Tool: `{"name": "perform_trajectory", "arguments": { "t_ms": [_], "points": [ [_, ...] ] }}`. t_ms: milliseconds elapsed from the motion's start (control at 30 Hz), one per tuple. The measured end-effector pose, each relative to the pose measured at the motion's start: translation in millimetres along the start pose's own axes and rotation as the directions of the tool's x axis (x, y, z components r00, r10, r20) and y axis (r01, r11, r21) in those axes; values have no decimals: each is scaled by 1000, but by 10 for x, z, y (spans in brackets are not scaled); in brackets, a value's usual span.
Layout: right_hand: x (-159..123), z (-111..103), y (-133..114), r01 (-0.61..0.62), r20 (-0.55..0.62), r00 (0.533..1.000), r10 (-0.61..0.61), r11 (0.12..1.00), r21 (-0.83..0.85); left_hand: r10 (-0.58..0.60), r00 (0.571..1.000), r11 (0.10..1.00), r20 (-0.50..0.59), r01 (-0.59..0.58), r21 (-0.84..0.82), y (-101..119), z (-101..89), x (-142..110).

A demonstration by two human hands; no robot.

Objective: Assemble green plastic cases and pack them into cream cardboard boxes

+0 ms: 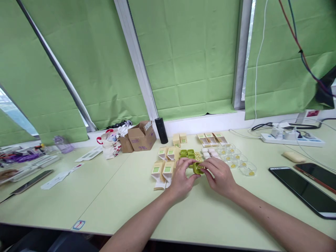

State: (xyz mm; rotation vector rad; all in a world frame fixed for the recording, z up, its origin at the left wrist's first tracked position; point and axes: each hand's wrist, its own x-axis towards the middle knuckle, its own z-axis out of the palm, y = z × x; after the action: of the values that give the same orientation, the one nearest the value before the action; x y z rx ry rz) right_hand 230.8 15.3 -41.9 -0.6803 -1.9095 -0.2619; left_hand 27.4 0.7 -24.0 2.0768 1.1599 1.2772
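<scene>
Between both hands, tilted above the table, is a small olive-green square container (197, 168) with its open side partly showing. My left hand (181, 178) grips it by its left side with thumb and fingers. My right hand (219, 176) has its fingertips pinched at the right rim; whether they hold a small piece inside I cannot make out. Just behind the hands stand several matching green containers (187, 153), small yellowish pieces (198, 156) and whitish-pink pieces (209, 152). Open paper boxes with green panels (168, 169) lie beside my left hand.
Several clear plastic cups with yellow spots (247, 169) sit right of the hands. More paper boxes (212, 139) lie farther back. A black cylinder (161, 131) and a cardboard box (142, 137) stand by the wall. A power strip (292, 139) and phones (301, 189) are at right.
</scene>
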Motion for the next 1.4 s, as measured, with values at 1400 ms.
{"name": "perform_trajectory", "arguments": {
  "t_ms": [1400],
  "points": [
    [14,20,21,57,27,998,-57,998,6,73,997,997,34,-74,30,0,-26,-15]
  ]
}}
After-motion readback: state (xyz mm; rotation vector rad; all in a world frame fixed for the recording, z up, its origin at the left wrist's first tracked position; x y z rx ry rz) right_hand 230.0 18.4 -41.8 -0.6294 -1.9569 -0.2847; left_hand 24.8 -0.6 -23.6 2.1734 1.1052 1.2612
